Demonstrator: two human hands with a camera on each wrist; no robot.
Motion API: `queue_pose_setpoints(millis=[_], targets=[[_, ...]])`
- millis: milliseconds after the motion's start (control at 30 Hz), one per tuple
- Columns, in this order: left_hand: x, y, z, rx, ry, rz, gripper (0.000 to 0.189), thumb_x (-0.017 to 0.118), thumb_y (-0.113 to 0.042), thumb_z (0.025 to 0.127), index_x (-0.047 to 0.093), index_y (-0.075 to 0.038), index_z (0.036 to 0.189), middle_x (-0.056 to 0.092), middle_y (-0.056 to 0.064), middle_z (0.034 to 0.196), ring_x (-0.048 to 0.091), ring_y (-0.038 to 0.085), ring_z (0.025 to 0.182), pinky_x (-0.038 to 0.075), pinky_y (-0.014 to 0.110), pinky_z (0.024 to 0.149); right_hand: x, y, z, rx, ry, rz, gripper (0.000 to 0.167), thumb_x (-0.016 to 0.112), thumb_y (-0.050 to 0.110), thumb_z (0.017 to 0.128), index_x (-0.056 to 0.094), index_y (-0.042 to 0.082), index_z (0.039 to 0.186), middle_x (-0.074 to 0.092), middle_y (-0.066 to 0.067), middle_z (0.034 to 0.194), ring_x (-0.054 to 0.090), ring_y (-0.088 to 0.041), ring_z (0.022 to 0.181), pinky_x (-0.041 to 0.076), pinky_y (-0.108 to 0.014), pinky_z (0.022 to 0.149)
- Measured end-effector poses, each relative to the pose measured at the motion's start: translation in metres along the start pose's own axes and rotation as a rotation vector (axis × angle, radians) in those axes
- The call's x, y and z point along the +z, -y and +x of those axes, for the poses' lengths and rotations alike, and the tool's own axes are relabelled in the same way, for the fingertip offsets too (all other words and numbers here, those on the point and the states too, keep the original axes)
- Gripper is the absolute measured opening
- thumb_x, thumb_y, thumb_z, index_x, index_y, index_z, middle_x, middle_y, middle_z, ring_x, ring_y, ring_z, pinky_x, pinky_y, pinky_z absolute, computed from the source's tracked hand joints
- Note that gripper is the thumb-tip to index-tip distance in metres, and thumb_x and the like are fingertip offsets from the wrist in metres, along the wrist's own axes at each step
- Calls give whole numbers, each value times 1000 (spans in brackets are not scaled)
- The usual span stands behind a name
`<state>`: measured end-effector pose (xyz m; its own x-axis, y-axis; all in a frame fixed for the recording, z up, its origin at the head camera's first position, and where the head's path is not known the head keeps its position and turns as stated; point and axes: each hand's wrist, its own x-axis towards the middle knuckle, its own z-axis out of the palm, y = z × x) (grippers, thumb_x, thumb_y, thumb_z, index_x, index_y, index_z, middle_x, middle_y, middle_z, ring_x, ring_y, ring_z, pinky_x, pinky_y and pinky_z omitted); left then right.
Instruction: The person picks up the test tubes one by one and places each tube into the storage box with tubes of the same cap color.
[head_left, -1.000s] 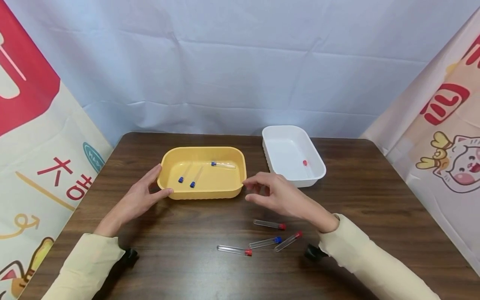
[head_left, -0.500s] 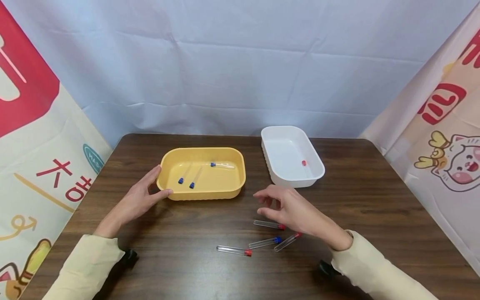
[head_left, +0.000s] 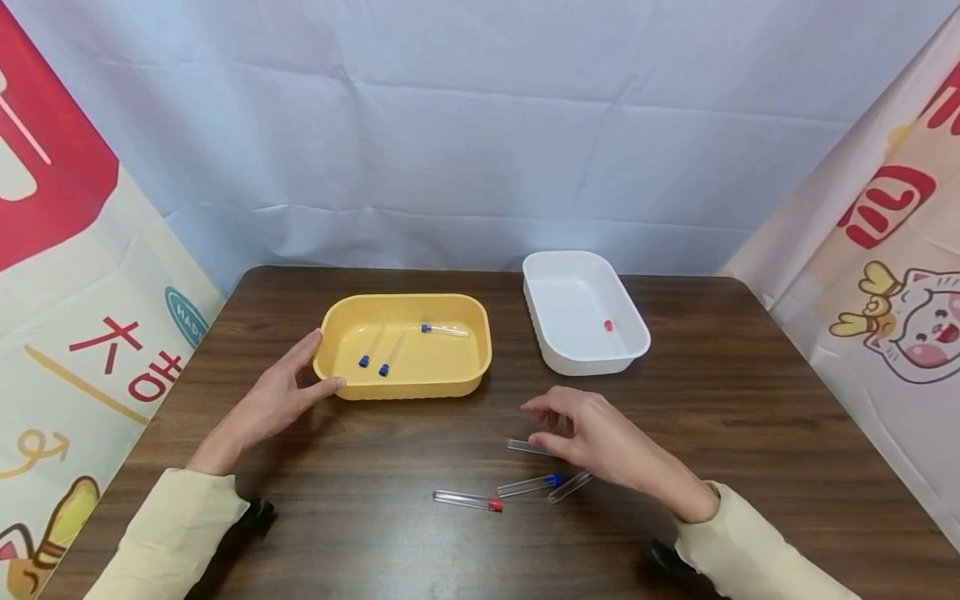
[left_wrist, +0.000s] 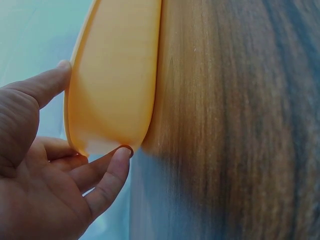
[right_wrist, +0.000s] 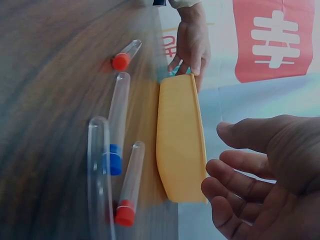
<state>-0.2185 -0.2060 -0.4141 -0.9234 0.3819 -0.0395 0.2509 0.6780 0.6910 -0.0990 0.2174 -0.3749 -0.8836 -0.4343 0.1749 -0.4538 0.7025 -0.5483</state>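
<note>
My left hand (head_left: 281, 387) holds the left end of a yellow plastic tray (head_left: 420, 390), thumb on the near rim and fingers round the corner. Inside that tray lie three clear test tubes with blue caps (head_left: 384, 369). My right hand (head_left: 600, 433) hovers over tubes on the table, thumb and fingers loosely bent and apart, with nothing between them. Beneath it, one tube (head_left: 525, 447) and another tube (head_left: 570, 487) have their cap ends hidden. In the right wrist view their red caps (right_wrist: 125, 213) partly show. A blue-capped tube (head_left: 528, 486) and a red-capped tube (head_left: 465, 500) lie nearer me.
A white tray (head_left: 592, 365) stands at the back right, holding one tube with a red cap (head_left: 608, 326). Dark wood-grain table (head_left: 360, 517) spreads under everything. A pale cloth (head_left: 480, 150) hangs behind it, with printed cloths at both sides.
My right hand has drawn back from the yellow tray's right end, toward me and to the right, over the loose tubes. The left hand stays on the tray.
</note>
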Motion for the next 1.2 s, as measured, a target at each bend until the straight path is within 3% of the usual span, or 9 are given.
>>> queue_pose_setpoints(millis=[267,500,767,967,1200], targets=[[0,1,2,5,-4,13,103,67,-55,97,10,-3,165,11,21,171,29,46,149,27,65,116,9,-7,-13,37,39,9,32,82,14,90,73,4,119,71,-1,101,62,-13,84,56,-31,73],[1,1,2,7,-4,11,102,67,-54,97,10,-3,165,11,21,171,27,46,150,27,65,116,21,-8,-23,10,47,-102,30,86,17,86,75,7,113,70,3,99,59,-11,83,52,-27,72],[0,1,1,3,4,-7,102,67,-54,97,9,-5,166,10,20,171,24,46,151,26,66,116,30,-9,-30,-59,12,-236,26,88,19,84,76,10,105,66,6,93,58,-9,86,54,-31,73],[0,0,0,3,-3,-6,102,67,-54,97,10,-4,165,10,20,171,29,46,149,28,65,116,34,-8,-32,-46,27,-267,25,89,23,83,77,14,103,64,10,90,55,-6,85,53,-29,71],[-1,-2,-2,-1,-1,-3,102,67,-54,97,9,-5,166,10,20,171,25,46,151,27,66,116,34,-7,-32,-31,49,-274,22,88,24,84,77,16,101,65,10,90,54,-6,84,51,-27,68]])
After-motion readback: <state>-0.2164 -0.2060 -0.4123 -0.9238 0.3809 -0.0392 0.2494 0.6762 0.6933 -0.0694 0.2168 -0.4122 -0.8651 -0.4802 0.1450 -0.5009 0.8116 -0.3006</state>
